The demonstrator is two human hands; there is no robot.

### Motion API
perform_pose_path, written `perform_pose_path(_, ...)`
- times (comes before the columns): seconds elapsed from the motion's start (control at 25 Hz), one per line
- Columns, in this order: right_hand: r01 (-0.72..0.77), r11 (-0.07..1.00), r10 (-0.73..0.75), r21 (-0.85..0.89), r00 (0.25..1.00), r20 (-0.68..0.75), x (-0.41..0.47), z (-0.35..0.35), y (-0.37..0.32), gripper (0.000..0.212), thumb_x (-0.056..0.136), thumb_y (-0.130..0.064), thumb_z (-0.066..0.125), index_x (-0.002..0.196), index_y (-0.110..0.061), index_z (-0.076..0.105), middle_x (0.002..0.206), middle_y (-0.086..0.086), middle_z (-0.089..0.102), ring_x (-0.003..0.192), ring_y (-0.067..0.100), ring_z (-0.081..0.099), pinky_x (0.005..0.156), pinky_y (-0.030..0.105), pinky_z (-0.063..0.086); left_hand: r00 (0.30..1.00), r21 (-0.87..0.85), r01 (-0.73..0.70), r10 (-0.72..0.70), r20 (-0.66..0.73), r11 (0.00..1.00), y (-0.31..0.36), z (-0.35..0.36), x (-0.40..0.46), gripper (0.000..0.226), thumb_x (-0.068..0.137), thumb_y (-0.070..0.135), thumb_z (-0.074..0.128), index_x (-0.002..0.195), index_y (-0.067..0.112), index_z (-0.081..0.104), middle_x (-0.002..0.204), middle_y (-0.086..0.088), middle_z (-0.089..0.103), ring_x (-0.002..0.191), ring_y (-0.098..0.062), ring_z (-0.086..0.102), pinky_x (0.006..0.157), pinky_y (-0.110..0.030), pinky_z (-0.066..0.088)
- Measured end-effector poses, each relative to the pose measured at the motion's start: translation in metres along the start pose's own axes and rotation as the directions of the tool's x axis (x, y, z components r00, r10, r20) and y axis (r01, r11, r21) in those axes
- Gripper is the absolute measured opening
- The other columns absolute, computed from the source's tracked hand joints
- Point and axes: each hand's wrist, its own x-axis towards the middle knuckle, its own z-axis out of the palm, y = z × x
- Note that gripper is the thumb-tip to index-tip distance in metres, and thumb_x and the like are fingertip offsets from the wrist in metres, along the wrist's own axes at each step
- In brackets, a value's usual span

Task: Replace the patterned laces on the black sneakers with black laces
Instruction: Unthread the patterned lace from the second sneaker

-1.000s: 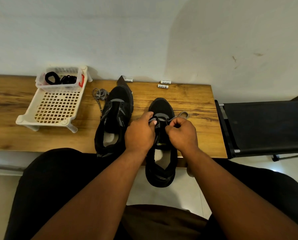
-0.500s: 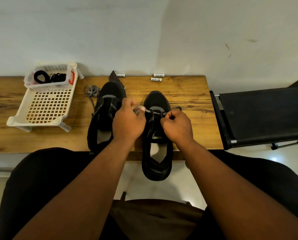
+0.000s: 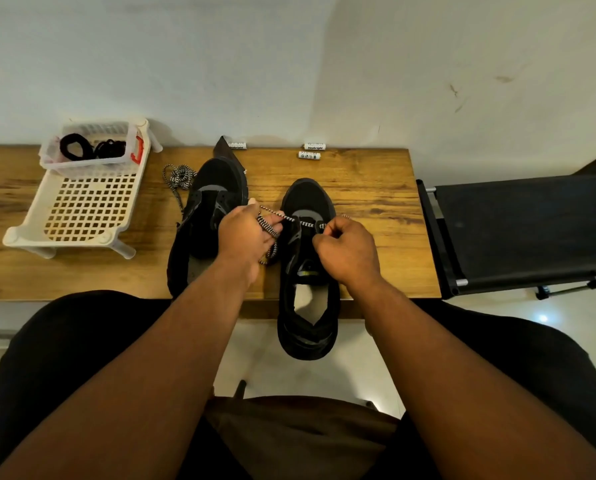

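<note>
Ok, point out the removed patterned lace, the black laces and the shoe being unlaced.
removed patterned lace [image 3: 180, 176]: head view, coiled bundle.
black laces [image 3: 92, 147]: head view, coils inside clear tub.
shoe being unlaced [image 3: 308, 197]: head view, toe cap.

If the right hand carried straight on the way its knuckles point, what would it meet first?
Probably the toe of the right sneaker, just ahead of the right hand; beyond it lie the batteries. Depth is uncertain.

It looked like a home room: a wooden table [image 3: 359, 188] stood against a scuffed white wall [image 3: 359, 64], tiled floor [image 3: 497, 313] at lower right.
</note>
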Motion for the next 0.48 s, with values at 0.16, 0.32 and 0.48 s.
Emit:
perform_pose_path(0.16, 0.007, 1.0, -0.007, 0.001, 1.0, 0.01, 0.001, 0.0, 0.0, 0.008, 0.08, -0.021, 0.066, 0.074, -0.019, 0.06, 0.073, -0.002, 0.063, 0.068, 0.015, 0.058, 0.06, 0.029, 0.045, 0.834, 0.647, -0.515, 0.501, 0.23, 0.562, -0.013, -0.002, -0.002, 0.037, 0.096, 0.033, 0.071, 0.129, 0.024, 0.057, 0.129, 0.006, 0.064, 0.113, -0.011, 0.062, 0.09, -0.029, 0.051)
perform_pose_path(0.32, 0.014, 1.0, -0.014, -0.009, 1.0, -0.006, 0.002, 0.002, 0.001, 0.006, 0.078, -0.021, 0.066, 0.075, -0.017, 0.063, 0.075, 0.002, 0.066, 0.07, 0.017, 0.061, 0.062, 0.032, 0.048, 0.852, 0.725, -0.49, 0.442, 0.281, 0.485, -0.024, 0.001, -0.003, 0.011, 0.098, 0.038, 0.067, 0.1, 0.028, 0.064, 0.104, 0.007, 0.067, 0.087, -0.012, 0.065, 0.074, -0.034, 0.056)
perform_pose_path(0.48, 0.015, 1.0, -0.015, -0.002, 1.0, -0.006, 0.002, 0.002, 0.001, 0.006, 0.08, -0.02, 0.065, 0.075, -0.017, 0.063, 0.073, 0.0, 0.064, 0.069, 0.015, 0.059, 0.063, 0.033, 0.05, 0.956, 0.529, -0.289, 0.262, 0.128, 0.798, -0.018, 0.004, 0.002, 0.019, 0.107, 0.033, 0.05, 0.106, 0.018, 0.062, 0.105, -0.003, 0.069, 0.093, -0.019, 0.067, 0.078, -0.035, 0.055)
